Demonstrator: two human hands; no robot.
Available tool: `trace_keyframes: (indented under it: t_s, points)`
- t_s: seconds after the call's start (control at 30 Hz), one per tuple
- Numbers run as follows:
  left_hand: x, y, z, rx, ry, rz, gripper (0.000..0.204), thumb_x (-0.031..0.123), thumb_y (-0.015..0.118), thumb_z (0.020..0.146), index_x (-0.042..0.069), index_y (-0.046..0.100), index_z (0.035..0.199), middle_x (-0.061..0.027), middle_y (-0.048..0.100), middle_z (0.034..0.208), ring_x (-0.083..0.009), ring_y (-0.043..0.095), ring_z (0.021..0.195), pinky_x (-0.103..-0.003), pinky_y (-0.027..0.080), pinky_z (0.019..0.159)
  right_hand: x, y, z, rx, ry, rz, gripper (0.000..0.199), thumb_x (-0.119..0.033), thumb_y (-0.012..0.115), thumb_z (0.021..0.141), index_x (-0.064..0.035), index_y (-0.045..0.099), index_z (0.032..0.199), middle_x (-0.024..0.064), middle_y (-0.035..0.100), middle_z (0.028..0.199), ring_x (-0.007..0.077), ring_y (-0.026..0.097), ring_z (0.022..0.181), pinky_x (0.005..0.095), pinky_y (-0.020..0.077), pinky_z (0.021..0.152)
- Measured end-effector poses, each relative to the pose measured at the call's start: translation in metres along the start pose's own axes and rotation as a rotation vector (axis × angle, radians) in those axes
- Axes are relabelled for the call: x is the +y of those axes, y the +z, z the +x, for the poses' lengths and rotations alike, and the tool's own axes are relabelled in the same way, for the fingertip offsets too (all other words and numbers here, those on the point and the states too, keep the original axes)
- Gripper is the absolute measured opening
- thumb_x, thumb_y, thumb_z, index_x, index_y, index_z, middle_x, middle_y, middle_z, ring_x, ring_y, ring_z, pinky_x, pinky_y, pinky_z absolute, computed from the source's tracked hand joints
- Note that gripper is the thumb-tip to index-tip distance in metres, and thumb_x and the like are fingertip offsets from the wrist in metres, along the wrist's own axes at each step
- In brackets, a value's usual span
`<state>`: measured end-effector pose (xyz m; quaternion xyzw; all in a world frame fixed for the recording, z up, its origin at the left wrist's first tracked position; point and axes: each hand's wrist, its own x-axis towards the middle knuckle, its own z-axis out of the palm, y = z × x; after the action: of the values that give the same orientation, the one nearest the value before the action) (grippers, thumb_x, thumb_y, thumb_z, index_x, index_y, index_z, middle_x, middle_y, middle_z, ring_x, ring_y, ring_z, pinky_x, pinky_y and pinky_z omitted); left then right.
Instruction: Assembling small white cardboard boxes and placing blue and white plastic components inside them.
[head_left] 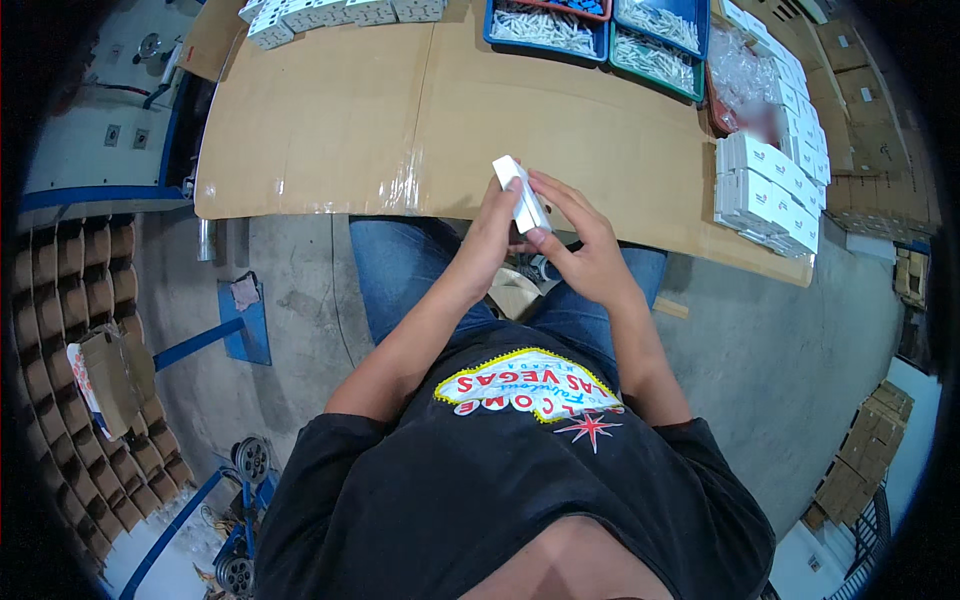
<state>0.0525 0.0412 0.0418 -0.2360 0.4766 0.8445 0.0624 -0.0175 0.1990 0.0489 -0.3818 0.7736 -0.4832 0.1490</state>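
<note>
Between my hands, just over the near edge of the cardboard-covered table (330,120), is a small white box (522,196), tilted and long in shape. My left hand (489,228) grips it from the left, thumb along its side. On the right side my right hand (587,240) holds the lower end between thumb and fingers. Part of the box's underside is hidden by the fingers. Whether the box's flaps are folded in cannot be made out.
Blue and green trays (655,82) of small white parts stand at the far edge. White boxes (765,190) are stacked at the right, beside a clear plastic bag (742,75). More white boxes (345,12) line the far left. A divided cardboard rack (75,300) stands at left.
</note>
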Motion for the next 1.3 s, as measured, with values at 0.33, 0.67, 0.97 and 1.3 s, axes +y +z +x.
trace_keyframes:
  t_s: [0.33, 0.67, 0.97, 1.3]
  points:
    - [-0.012, 0.008, -0.009, -0.077, -0.064, -0.178, 0.057, 0.06, 0.041, 0.106, 0.011, 0.056, 0.131, -0.0025, 0.064, 0.111, -0.0128, 0.064, 0.099, -0.032, 0.052, 0.088, 0.001, 0.014, 0.005, 0.072, -0.198, -0.101, 0.067, -0.034, 0.062, 0.101, 0.0017, 0.041, 0.154, 0.0243, 0.045, 0.156, 0.0389, 0.047, 0.143, 0.0435, 0.039, 0.117]
    - [-0.026, 0.004, -0.002, -0.048, -0.037, -0.135, 0.054, 0.054, 0.043, 0.107, 0.01, 0.052, 0.137, -0.004, 0.063, 0.116, -0.0155, 0.065, 0.104, -0.034, 0.052, 0.093, 0.007, 0.031, 0.002, 0.238, -0.267, 0.032, 0.056, -0.027, 0.05, 0.107, 0.0042, 0.041, 0.152, 0.0281, 0.044, 0.155, 0.0412, 0.045, 0.144, 0.0459, 0.0373, 0.117]
    - [-0.014, -0.004, -0.002, -0.033, 0.31, -0.071, 0.075, 0.024, 0.065, 0.099, 0.007, 0.026, 0.161, -0.0108, 0.051, 0.138, -0.0152, 0.052, 0.123, -0.034, 0.048, 0.103, 0.001, 0.022, -0.002, 0.147, 0.109, 0.4, 0.059, -0.017, 0.068, 0.098, -0.0029, 0.047, 0.151, 0.0188, 0.045, 0.159, 0.0316, 0.042, 0.148, 0.0459, 0.0375, 0.118]
    - [-0.007, -0.005, -0.007, -0.048, 0.379, 0.011, 0.082, 0.009, 0.08, 0.09, -0.002, 0.031, 0.154, -0.0129, 0.059, 0.13, -0.0174, 0.063, 0.114, -0.029, 0.054, 0.095, -0.002, 0.018, -0.008, 0.174, -0.058, 0.158, 0.043, -0.014, 0.053, 0.107, 0.0003, 0.052, 0.147, 0.0226, 0.057, 0.146, 0.0334, 0.06, 0.131, 0.037, 0.0469, 0.107]
